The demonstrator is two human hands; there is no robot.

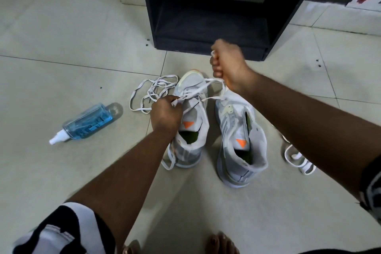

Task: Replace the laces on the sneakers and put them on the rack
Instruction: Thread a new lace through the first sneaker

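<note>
Two white sneakers with orange tongue marks stand on the tiled floor, toes pointing away from me: the left sneaker (191,113) and the right sneaker (239,140). My left hand (166,113) pinches a white lace (199,90) at the left sneaker's eyelets. My right hand (228,64) is a fist above the toes, pulling the same lace taut. A loose white lace (152,93) lies tangled left of the sneakers. Another lace (299,161) lies to the right, partly hidden by my forearm. The dark rack (210,33) stands just beyond.
A blue spray bottle (86,122) lies on its side on the floor to the left. My bare toes (222,243) show at the bottom edge. White wall skirting runs along the back on both sides of the rack.
</note>
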